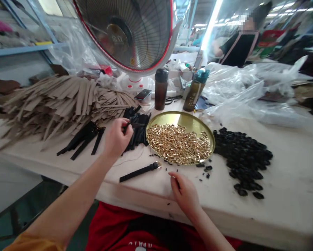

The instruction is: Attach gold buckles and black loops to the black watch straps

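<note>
My left hand point(117, 136) is closed in a pinch on a thin black strap point(137, 124), over a pile of black straps point(139, 137). On the table just left of my right hand point(184, 192) lies a black strap with a gold buckle point(140, 172) at one end. The right hand is held near the front edge with its fingers curled in; whatever they may hold is hidden. Beyond it stands a round gold tray point(193, 120) heaped with small gold buckles point(177, 144). A heap of black loops point(242, 155) spreads to the tray's right.
Beige strips point(57, 97) are stacked at the left, with more black straps point(83, 137) before them. A fan point(125, 35), a brown bottle point(161, 90), a green-lidded bottle point(195, 92) and plastic bags point(245, 90) stand behind. Another person point(240, 45) is in the background.
</note>
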Available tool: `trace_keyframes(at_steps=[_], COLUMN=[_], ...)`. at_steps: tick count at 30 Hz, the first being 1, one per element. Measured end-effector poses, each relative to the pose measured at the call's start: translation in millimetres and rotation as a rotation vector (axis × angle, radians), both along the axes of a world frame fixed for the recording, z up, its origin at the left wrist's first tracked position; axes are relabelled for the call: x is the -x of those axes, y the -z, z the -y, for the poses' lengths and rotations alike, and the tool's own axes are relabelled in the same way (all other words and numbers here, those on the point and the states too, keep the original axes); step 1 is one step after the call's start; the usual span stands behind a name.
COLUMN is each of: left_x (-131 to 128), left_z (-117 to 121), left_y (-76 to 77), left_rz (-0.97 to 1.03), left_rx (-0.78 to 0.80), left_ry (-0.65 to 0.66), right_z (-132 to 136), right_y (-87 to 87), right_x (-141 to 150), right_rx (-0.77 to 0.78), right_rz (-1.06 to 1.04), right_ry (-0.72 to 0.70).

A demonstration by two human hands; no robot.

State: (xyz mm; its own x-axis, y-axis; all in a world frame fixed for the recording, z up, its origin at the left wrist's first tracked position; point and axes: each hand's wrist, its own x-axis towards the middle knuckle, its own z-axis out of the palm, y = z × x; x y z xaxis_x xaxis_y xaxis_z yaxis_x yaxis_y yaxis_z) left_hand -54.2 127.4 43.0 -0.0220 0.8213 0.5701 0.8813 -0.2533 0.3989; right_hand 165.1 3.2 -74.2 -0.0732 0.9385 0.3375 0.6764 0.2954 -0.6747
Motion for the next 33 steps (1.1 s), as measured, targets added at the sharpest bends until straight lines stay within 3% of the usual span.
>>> trace_keyframes(at_steps=[1,3,5,6,8,10,12,14,16,19,21,24,27,30,33], left_x=[-1,-5,-12,-16,-27,-39,-50,-58,-64,-70,-75,-82,-87,-87,-86], left_z=[13,45,79,95,126,151,170,179,179,166,155,143,137,133,127], left_y=[-16.1,-42.7,-52.6,-49.1,-25.9,10.8,45.8,65.8,66.5,45.2,30.8,23.0,29.2,38.7,44.4], left_rz=[0.122,0.436,0.661,0.744,0.851,0.899,0.902,0.837,0.843,0.951,1.002,1.040,1.048,1.046,1.076], left_rx=[-0.073,-0.072,0.067,0.177,0.537,0.960,1.320,1.601,1.632,1.503,1.488,1.483,1.496,1.560,1.634], left_ry=[0.062,0.193,0.274,0.293,0.351,0.386,0.433,0.454,0.500,0.568,0.592,0.601,0.602,0.586,0.582], right_z=[1,4,6,7,6,0,-10,-20,-27,-28,-20,1,20,27,26], right_y=[-1.1,-3.5,-6.1,-7.7,-11.4,-15.2,-18.2,-19.6,-20.4,-23.9,-28.7,-35.8,-37.3,-33.6,-29.6], right_x=[0,-2,-13,-22,-47,-76,-103,-123,-133,-130,-117,-86,-55,-37,-30], right_rx=[0.003,0.000,-0.012,-0.022,-0.034,-0.012,0.038,0.079,0.108,0.111,0.136,0.367,0.618,0.758,0.803], right_rz=[-0.021,-0.071,-0.111,-0.119,-0.075,0.062,0.179,0.224,0.238,0.253,0.142,-0.443,-0.954,-1.211,-1.291], right_ry=[-0.003,0.025,0.109,0.172,0.304,0.380,0.325,0.247,0.200,0.215,0.246,0.165,0.095,0.153,0.181])
